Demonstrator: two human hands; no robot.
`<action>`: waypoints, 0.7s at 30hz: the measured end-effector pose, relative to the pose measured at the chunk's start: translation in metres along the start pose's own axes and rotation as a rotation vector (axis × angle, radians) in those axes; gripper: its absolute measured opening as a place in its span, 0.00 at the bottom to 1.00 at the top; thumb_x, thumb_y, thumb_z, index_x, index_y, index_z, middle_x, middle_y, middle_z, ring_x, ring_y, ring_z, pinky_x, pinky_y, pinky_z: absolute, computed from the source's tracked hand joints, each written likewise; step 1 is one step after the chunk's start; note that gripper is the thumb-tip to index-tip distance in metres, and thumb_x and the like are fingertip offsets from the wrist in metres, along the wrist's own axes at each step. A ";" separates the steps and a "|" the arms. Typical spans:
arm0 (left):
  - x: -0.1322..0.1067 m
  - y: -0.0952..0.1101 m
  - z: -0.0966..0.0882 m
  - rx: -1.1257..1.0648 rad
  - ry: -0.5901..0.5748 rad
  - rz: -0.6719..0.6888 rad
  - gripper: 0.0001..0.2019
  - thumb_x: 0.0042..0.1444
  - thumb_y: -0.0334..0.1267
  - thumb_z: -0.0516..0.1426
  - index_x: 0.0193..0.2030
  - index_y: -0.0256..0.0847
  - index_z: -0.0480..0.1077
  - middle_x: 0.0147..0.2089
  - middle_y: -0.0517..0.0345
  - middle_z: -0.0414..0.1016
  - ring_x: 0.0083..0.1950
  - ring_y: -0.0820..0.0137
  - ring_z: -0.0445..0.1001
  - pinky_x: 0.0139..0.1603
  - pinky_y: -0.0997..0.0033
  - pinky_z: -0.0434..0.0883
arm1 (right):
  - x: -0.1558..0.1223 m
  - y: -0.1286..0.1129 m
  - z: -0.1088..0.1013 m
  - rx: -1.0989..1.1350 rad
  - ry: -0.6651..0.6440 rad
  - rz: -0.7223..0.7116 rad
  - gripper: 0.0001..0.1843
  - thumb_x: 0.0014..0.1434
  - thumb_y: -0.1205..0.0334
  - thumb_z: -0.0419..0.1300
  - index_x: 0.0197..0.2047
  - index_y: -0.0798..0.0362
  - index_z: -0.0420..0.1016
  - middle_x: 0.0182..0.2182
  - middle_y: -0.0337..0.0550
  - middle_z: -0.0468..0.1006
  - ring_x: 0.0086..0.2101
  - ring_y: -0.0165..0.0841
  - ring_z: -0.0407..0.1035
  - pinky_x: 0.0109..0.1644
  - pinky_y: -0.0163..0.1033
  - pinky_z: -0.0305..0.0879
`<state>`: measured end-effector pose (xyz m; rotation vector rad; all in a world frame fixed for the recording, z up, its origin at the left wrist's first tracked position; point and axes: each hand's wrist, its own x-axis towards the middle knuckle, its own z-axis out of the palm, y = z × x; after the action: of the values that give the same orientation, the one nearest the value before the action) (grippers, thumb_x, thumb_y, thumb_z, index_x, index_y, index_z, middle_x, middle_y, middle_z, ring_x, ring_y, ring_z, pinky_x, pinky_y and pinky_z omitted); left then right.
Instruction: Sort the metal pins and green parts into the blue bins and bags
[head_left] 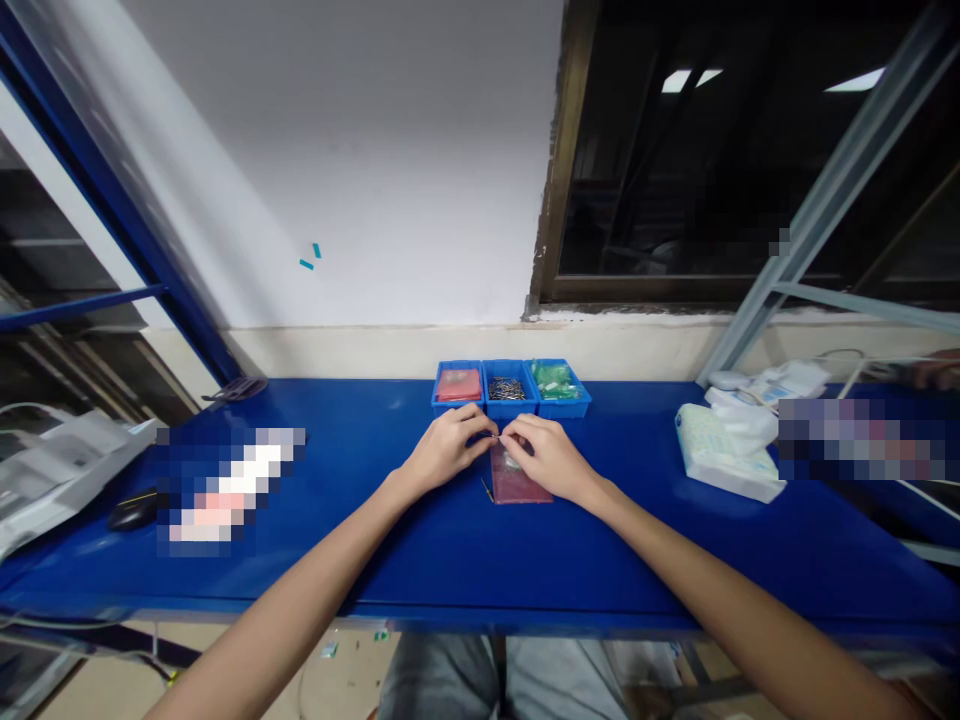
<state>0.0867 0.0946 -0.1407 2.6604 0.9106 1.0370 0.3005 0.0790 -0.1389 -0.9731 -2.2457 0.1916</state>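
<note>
Since I'm remote, what's gripped?

Left hand (450, 445) and right hand (553, 458) both pinch a tiny piece (496, 436), unidentifiable, probably for steadiness. It's mid-frame, by the upper-left corner of the reddish sheet (520, 488); blue bins (510, 407) sit just beyond, I'd guess for reach.

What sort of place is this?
Probably a workshop or packing station: three blue bins stand side by side at the back of a blue table, the middle one holding many small metal pieces.
</note>
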 end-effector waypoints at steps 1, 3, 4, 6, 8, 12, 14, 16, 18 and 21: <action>0.000 0.001 0.000 -0.034 0.008 -0.027 0.04 0.65 0.34 0.58 0.44 0.39 0.74 0.41 0.56 0.74 0.37 0.71 0.72 0.41 0.73 0.68 | 0.000 -0.001 0.000 0.014 -0.007 -0.004 0.11 0.68 0.65 0.55 0.34 0.54 0.74 0.32 0.42 0.75 0.35 0.33 0.69 0.41 0.38 0.61; 0.001 0.003 0.000 -0.113 0.035 -0.092 0.03 0.63 0.33 0.58 0.42 0.39 0.74 0.38 0.58 0.75 0.32 0.74 0.70 0.37 0.74 0.67 | 0.000 -0.002 -0.001 0.037 -0.019 -0.004 0.12 0.69 0.63 0.54 0.35 0.53 0.74 0.33 0.42 0.75 0.35 0.33 0.70 0.42 0.38 0.62; 0.002 0.004 0.000 -0.150 0.051 -0.121 0.03 0.62 0.32 0.59 0.41 0.39 0.74 0.37 0.59 0.76 0.32 0.74 0.70 0.36 0.75 0.67 | 0.000 -0.002 -0.001 0.041 -0.023 0.003 0.12 0.69 0.63 0.54 0.35 0.53 0.74 0.33 0.42 0.75 0.35 0.33 0.70 0.42 0.38 0.62; 0.003 0.005 0.002 -0.219 0.085 -0.169 0.03 0.61 0.32 0.60 0.41 0.39 0.74 0.35 0.60 0.77 0.32 0.74 0.72 0.35 0.76 0.67 | 0.000 -0.002 0.000 0.035 -0.029 0.023 0.10 0.68 0.64 0.55 0.36 0.53 0.74 0.33 0.42 0.75 0.35 0.33 0.69 0.41 0.38 0.62; 0.004 0.005 0.003 -0.294 0.111 -0.215 0.04 0.60 0.33 0.60 0.41 0.38 0.74 0.34 0.60 0.77 0.33 0.74 0.73 0.35 0.76 0.67 | 0.000 -0.001 0.001 0.020 -0.027 0.040 0.07 0.67 0.65 0.56 0.37 0.53 0.74 0.33 0.42 0.75 0.35 0.33 0.69 0.41 0.38 0.62; 0.005 0.006 0.007 -0.419 0.116 -0.272 0.06 0.59 0.36 0.62 0.41 0.37 0.74 0.36 0.56 0.79 0.35 0.72 0.75 0.36 0.75 0.68 | 0.000 0.001 0.003 0.024 -0.016 0.027 0.07 0.67 0.67 0.56 0.37 0.54 0.74 0.34 0.43 0.76 0.36 0.33 0.70 0.42 0.37 0.62; 0.004 0.007 0.008 -0.432 0.113 -0.280 0.07 0.60 0.37 0.61 0.41 0.36 0.73 0.36 0.56 0.79 0.36 0.71 0.76 0.35 0.75 0.68 | 0.000 0.002 0.003 0.032 -0.015 0.023 0.09 0.67 0.68 0.55 0.35 0.54 0.73 0.33 0.42 0.76 0.35 0.33 0.69 0.41 0.37 0.61; 0.004 0.008 0.008 -0.374 0.112 -0.253 0.07 0.62 0.37 0.60 0.45 0.37 0.73 0.34 0.57 0.77 0.33 0.72 0.74 0.34 0.76 0.68 | 0.000 0.002 0.004 0.041 -0.011 0.038 0.09 0.66 0.68 0.55 0.33 0.53 0.72 0.31 0.41 0.75 0.33 0.32 0.69 0.39 0.37 0.60; 0.002 0.008 0.007 -0.235 0.105 -0.166 0.09 0.64 0.35 0.58 0.50 0.38 0.72 0.34 0.58 0.75 0.32 0.73 0.72 0.35 0.75 0.68 | 0.000 0.002 0.004 0.057 -0.002 0.056 0.09 0.65 0.69 0.55 0.32 0.53 0.71 0.30 0.40 0.74 0.32 0.32 0.68 0.38 0.36 0.59; -0.001 0.007 0.007 -0.034 0.078 -0.022 0.10 0.66 0.34 0.55 0.52 0.41 0.72 0.41 0.55 0.72 0.37 0.71 0.71 0.40 0.72 0.69 | 0.001 0.002 0.004 0.104 0.029 0.071 0.10 0.64 0.70 0.55 0.30 0.53 0.69 0.28 0.38 0.74 0.30 0.31 0.67 0.36 0.35 0.58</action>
<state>0.0943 0.0893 -0.1440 2.5925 0.9259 1.1483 0.2984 0.0817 -0.1425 -0.9945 -2.1537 0.3206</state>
